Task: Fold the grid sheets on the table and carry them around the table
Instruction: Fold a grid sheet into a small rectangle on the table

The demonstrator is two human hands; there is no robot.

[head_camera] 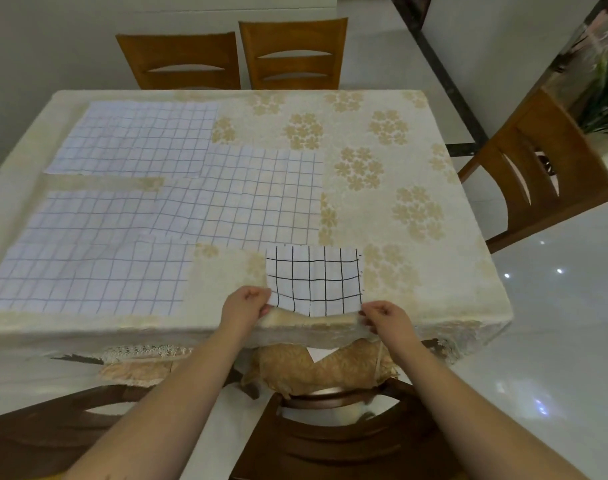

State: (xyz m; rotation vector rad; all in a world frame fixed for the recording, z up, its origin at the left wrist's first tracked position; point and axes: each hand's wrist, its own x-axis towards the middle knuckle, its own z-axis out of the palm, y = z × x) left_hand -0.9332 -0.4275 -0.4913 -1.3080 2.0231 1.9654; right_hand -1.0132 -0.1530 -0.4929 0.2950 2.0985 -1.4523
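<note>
At the near edge of the table (434,188), both forearms reach forward side by side. The left hand (244,306) curls its fingers and pinches the near left corner of the small black-grid sheet (314,282); the right hand (385,318) pinches the near right corner in the same way. That sheet lies folded on the floral cream tablecloth (392,161), its near edge lifted slightly. Four larger pale grid sheets (136,136) lie spread and overlapping across the table's left half. Two wooden chairs (233,55) stand at the far side, another chair (541,171) on the right, on a glossy pale floor (555,323).
</note>
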